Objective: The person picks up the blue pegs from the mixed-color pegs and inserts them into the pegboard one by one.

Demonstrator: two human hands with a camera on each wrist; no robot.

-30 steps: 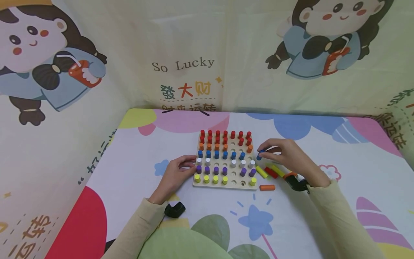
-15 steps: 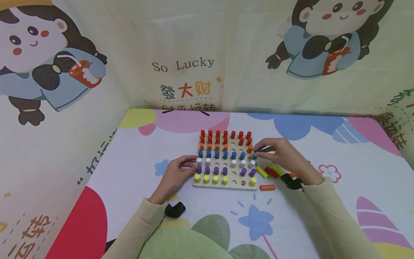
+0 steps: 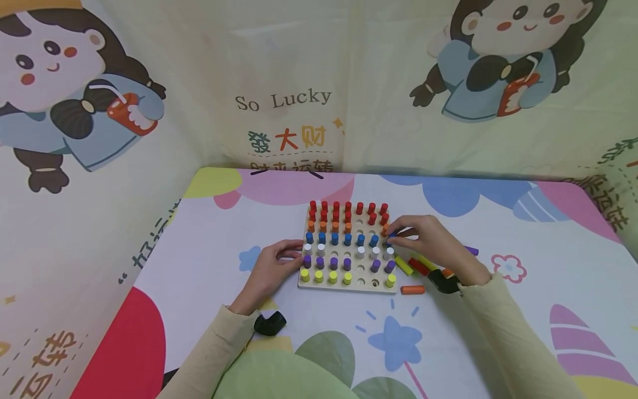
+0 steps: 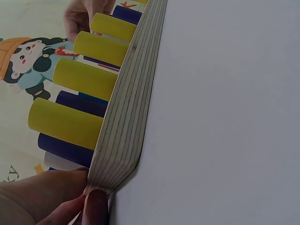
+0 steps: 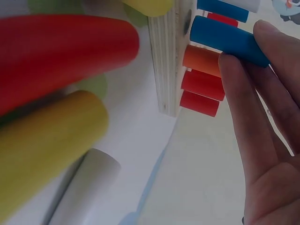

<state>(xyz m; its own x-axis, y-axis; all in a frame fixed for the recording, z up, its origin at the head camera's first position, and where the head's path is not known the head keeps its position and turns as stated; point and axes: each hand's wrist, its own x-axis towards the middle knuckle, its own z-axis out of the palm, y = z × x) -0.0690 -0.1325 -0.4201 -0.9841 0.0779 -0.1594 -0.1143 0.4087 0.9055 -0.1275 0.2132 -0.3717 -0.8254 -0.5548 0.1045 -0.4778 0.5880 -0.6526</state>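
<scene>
A wooden pegboard (image 3: 368,286) lies on the table, its coloured pegs standing in rows from red at the back to yellow at the front. My left hand (image 3: 269,271) grips its left edge; up close in the left wrist view, thumb and fingers meet at a corner of the layered board edge (image 4: 126,108). Between thumb and fingertips, my right hand (image 3: 426,241) pinches a blue peg (image 5: 227,40) at the right end of the blue row. The peg's lower end is right at the board face, beside an orange peg (image 5: 200,60).
Loose pegs lie right of the board: a yellow one (image 3: 404,265), a red one (image 3: 417,266), an orange one (image 3: 412,290) and a purple one (image 3: 471,250), with others partly under my right wrist. A printed cloth wall (image 3: 389,111) stands behind the table.
My right hand has carried the blue peg leftward from beside the board to the right end of the blue row. A loose purple peg has come into view behind the wrist. My left hand stays put.
</scene>
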